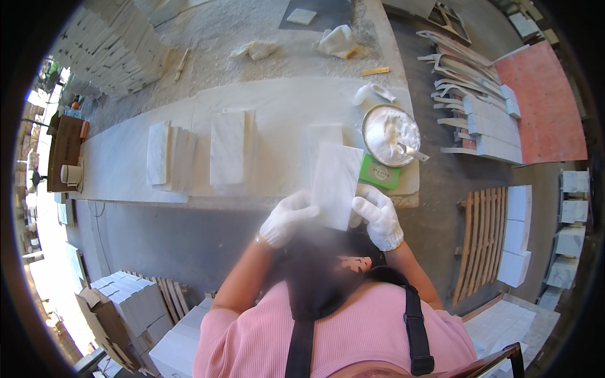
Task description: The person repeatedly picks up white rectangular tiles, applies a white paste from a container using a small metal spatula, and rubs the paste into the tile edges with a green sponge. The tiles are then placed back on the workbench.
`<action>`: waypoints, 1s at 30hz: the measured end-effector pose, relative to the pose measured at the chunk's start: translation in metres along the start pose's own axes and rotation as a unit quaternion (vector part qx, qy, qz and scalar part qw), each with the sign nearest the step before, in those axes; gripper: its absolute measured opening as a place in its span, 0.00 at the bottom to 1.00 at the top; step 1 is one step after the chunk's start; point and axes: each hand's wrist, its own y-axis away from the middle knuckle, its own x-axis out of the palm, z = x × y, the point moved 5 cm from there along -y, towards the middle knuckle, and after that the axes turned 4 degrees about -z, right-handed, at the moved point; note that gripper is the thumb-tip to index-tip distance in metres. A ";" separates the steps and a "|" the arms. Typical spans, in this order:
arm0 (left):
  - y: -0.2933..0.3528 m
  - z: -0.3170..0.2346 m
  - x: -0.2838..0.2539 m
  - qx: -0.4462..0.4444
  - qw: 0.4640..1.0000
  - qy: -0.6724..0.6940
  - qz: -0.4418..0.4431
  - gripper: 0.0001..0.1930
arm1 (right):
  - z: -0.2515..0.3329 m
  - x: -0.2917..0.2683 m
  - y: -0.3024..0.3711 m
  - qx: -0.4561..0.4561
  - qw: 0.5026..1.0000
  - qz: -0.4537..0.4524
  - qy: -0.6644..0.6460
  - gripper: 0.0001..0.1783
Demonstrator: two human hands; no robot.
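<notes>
Between my gloved hands is a white marble tile (337,183), held up near the table's front edge. My left hand (288,218) grips its left side, and my right hand (378,217) has the right side between thumb and fingers. Just beyond the tile's right edge lies a green box (380,171). Behind it stands a round bowl (386,129) of white paste with a putty knife (413,152) resting in it. Further left on the table are a stack of veined tiles (228,148) and another tile stack (159,153).
Crumpled cloths (338,43) and a yellow strip (375,71) lie at the table's far side. Tall tile stacks (113,44) stand far left. Right of the table are a wooden pallet (480,242), white boxes (515,236) and a red board (543,104).
</notes>
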 end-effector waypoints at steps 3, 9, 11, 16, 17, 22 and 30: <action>0.004 0.002 -0.002 -0.046 0.997 -0.056 0.020 0.22 | 0.017 0.000 0.005 -0.110 0.992 0.004 0.065 0.22; 0.006 -0.007 0.002 -0.003 0.987 -0.153 0.051 0.20 | 0.016 -0.004 0.015 -0.088 0.994 -0.019 0.057 0.21; 0.005 -0.009 0.005 -0.001 0.989 -0.143 0.033 0.22 | 0.014 -0.006 0.017 -0.089 0.993 -0.019 0.078 0.19; 0.002 -0.019 0.015 0.039 0.993 -0.112 0.008 0.23 | 0.006 -0.009 0.021 -0.067 0.994 -0.024 0.084 0.17; 0.001 -0.021 0.017 0.048 0.994 -0.100 0.004 0.22 | 0.006 -0.008 0.021 -0.074 0.992 -0.020 0.097 0.18; 0.001 -0.030 0.023 0.081 0.989 -0.127 -0.016 0.21 | 0.009 -0.004 0.022 -0.104 0.989 -0.042 0.094 0.18; 0.020 -0.095 -0.019 0.181 0.952 -0.193 -0.155 0.23 | 0.019 -0.016 0.014 -0.114 0.990 -0.074 0.043 0.20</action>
